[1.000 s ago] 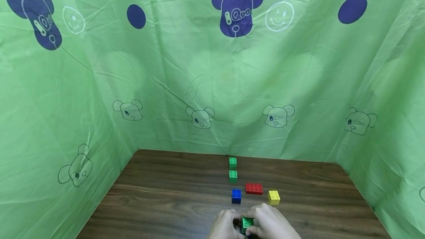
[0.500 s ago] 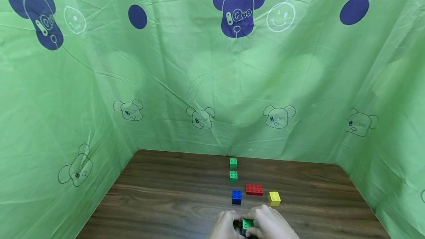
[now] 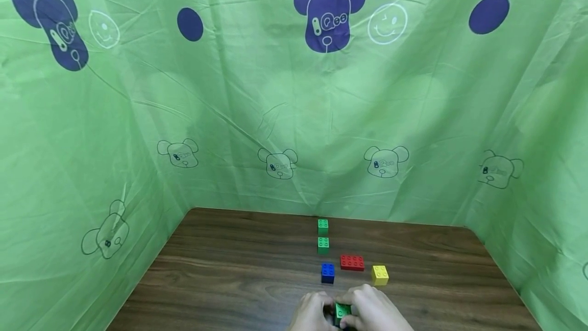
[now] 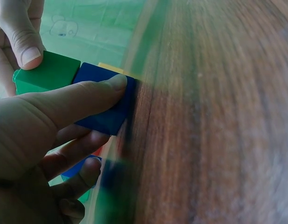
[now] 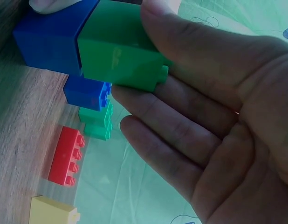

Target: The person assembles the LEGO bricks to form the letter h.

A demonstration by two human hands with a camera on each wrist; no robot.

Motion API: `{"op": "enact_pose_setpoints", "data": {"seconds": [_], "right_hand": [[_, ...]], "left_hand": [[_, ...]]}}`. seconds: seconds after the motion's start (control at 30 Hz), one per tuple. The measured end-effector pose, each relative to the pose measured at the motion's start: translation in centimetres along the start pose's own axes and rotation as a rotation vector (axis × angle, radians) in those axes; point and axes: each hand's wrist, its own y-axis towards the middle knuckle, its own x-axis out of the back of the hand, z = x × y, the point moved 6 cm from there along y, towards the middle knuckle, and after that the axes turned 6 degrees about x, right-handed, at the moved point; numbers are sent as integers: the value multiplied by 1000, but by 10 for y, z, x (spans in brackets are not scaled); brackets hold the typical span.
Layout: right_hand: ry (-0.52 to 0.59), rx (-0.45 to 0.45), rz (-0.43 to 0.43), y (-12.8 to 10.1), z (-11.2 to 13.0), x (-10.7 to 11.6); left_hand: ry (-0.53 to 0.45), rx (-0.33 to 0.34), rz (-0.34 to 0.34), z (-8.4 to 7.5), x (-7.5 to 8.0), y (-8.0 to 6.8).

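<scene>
At the near side of the table, my left hand (image 3: 312, 313) and right hand (image 3: 374, 310) meet around a two-brick stack. Its upper part is a green toy brick (image 3: 342, 311), studs up, pinched by my right thumb and fingers. Under it is a blue brick (image 4: 106, 114), low by the wood; my left thumb lies across one side of it, with fingers behind. Only a thin seam shows between the green brick (image 5: 120, 46) and the blue brick (image 5: 48, 44) in the right wrist view. In the head view the hands hide the blue one.
Ahead on the dark wooden table (image 3: 229, 269) stand another blue brick (image 3: 328, 273), a long red brick (image 3: 351, 263) and a yellow brick (image 3: 380, 275). Farther back are a green brick (image 3: 323, 245) and a second green brick (image 3: 323, 226). Green cloth (image 3: 321, 101) walls the back and sides.
</scene>
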Motion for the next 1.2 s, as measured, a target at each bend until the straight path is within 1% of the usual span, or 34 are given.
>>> {"op": "enact_pose_setpoints", "data": {"seconds": [0.27,0.37,0.5,0.57,0.7,0.77,0.87,0.93,1.1,1.2], "right_hand": [[-12,7,2,0,1,0],[-27,17,0,1,3,0],[-55,25,-2,0,4,0],[-61,15,4,0,4,-1],[-67,-7,9,0,3,-2],[-69,-12,7,0,4,-2],[-73,-13,-4,-1,4,-3],[-47,-35,-9,-1,3,-4],[44,-113,-27,-2,-4,-5],[55,-122,-27,-3,-6,-5]], "left_hand": [[-17,24,20,2,-2,1],[12,-5,-12,0,-1,1],[19,-8,-18,0,-2,1],[11,4,-7,0,-2,1],[71,-47,-54,-3,-1,-1],[80,-49,-61,-3,-1,-1],[69,-33,-49,-2,-1,-1],[54,-10,-32,-2,-1,-1],[53,16,-19,-2,0,-2],[87,19,-18,-3,0,-3]]}}
